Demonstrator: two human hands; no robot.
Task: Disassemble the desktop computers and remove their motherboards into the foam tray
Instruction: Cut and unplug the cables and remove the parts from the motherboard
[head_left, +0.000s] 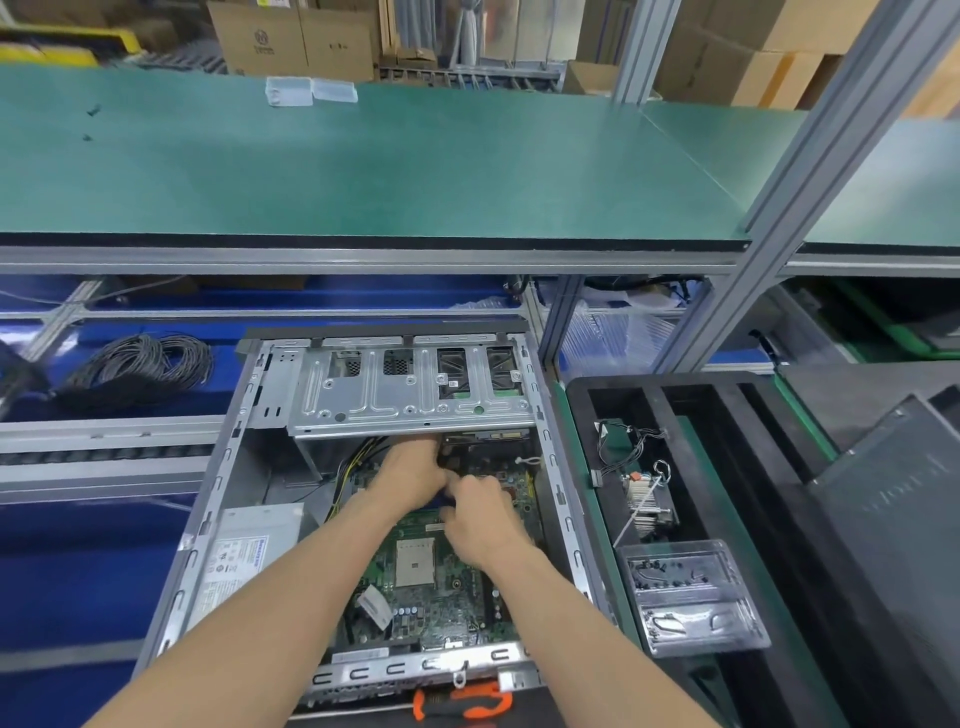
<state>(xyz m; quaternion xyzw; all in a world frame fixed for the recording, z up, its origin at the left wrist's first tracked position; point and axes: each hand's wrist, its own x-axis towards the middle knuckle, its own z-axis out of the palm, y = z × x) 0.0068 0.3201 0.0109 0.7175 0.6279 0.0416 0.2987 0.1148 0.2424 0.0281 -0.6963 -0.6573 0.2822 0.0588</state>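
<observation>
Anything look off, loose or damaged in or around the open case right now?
Nothing looks damaged or spilled. The orange-handled tool lies at the near edge of the case, close to the table edge. Both hands, left hand and right hand, work over the motherboard.

Green matte upper shelf (415, 171) on grey aluminium extrusion posts (810, 171) ahead of me. Brown cardboard boxes (291, 39) stacked behind it. Blue lower surface (78, 571) at my left, even overhead light.

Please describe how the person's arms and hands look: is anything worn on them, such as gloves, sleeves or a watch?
Both arms are bare up to the picture's lower edge: no sleeves show. The left hand and the right hand wear no gloves. No watch, bracelet or ring shows on either.
</observation>
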